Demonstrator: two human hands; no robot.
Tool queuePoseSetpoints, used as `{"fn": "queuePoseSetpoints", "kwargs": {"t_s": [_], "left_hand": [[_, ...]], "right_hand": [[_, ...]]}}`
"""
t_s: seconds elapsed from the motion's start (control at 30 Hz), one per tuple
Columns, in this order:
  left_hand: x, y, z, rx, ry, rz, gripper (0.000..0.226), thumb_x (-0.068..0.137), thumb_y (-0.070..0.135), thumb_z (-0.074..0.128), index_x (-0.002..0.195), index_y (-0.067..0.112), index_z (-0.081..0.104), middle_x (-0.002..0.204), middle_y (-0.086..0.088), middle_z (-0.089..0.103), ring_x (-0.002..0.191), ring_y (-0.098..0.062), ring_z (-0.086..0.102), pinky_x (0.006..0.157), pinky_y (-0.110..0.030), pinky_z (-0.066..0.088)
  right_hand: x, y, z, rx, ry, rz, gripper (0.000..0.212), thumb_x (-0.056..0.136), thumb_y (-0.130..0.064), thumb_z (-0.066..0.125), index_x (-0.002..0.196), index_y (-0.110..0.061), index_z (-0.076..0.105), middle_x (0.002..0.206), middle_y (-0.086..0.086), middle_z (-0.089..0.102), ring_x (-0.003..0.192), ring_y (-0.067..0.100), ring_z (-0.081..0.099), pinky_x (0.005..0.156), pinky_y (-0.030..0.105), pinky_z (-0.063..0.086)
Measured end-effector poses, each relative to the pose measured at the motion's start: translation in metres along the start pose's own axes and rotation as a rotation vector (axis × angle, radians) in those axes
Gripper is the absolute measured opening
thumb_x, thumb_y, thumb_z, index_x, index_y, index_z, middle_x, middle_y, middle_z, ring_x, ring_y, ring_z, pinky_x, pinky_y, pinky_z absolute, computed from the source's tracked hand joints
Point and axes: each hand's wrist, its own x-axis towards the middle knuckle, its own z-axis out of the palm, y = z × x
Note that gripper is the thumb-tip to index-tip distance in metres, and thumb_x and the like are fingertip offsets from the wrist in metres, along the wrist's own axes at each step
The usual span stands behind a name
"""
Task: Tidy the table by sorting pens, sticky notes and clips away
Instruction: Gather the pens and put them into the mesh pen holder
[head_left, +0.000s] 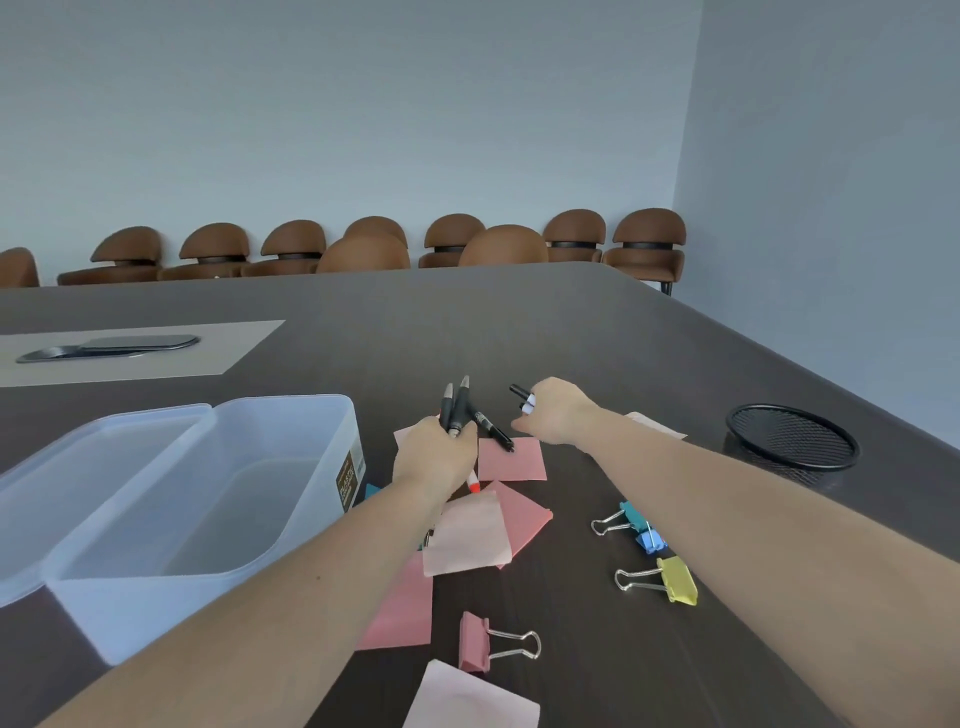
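My left hand (434, 457) is shut on two dark pens (454, 408) that stick up and away from me; a red-tipped pen (473, 486) pokes out below it. My right hand (553, 413) is shut on dark pens with white ends (523, 400). A black marker (491, 428) lies between the hands, its tip on a pink sticky note (511, 460). More pink and pale sticky notes (467, 540) are scattered near me. Binder clips lie around: pink (475, 642), yellow (675, 579), blue (649, 540) and teal (631, 514).
An open clear plastic box (208, 499) with its lid beside it stands at the left. A black mesh cup (792, 439) stands at the right. A grey mat with a dark oblong object (109, 347) lies far left. Brown chairs line the far wall.
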Motion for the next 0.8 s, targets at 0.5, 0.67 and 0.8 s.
{"fn": "queuePoseSetpoints", "kwargs": {"t_s": [0.5, 0.67, 0.8], "left_hand": [[0.011, -0.008, 0.0, -0.384, 0.06, -0.095, 0.017, 0.097, 0.015, 0.049, 0.082, 0.012, 0.042, 0.062, -0.005, 0.045, 0.046, -0.016, 0.037, 0.042, -0.022, 0.033], [0.01, -0.01, 0.003, -0.439, 0.084, -0.144, 0.022, 0.095, 0.022, 0.054, 0.077, 0.014, 0.043, 0.06, -0.003, 0.039, 0.045, -0.016, 0.03, 0.043, -0.023, 0.028], [0.003, -0.004, 0.002, -0.415, 0.116, -0.108, 0.026, 0.097, 0.022, 0.051, 0.073, 0.015, 0.04, 0.059, -0.003, 0.04, 0.044, -0.016, 0.031, 0.041, -0.024, 0.029]], "right_hand": [[0.007, -0.015, 0.02, 0.104, -0.066, 0.03, 0.028, 0.08, -0.02, 0.064, 0.064, -0.014, 0.041, 0.095, -0.001, 0.06, 0.068, 0.019, 0.047, 0.059, 0.025, 0.037], [-0.012, -0.007, 0.012, 0.303, -0.045, -0.045, 0.044, 0.079, -0.009, 0.061, 0.058, -0.016, 0.023, 0.058, 0.0, 0.027, 0.05, 0.017, 0.028, 0.049, 0.025, 0.023], [-0.028, -0.001, 0.005, 0.367, -0.023, -0.01, 0.031, 0.08, -0.014, 0.06, 0.066, -0.015, 0.033, 0.063, -0.001, 0.035, 0.05, 0.015, 0.032, 0.045, 0.023, 0.025]]}}
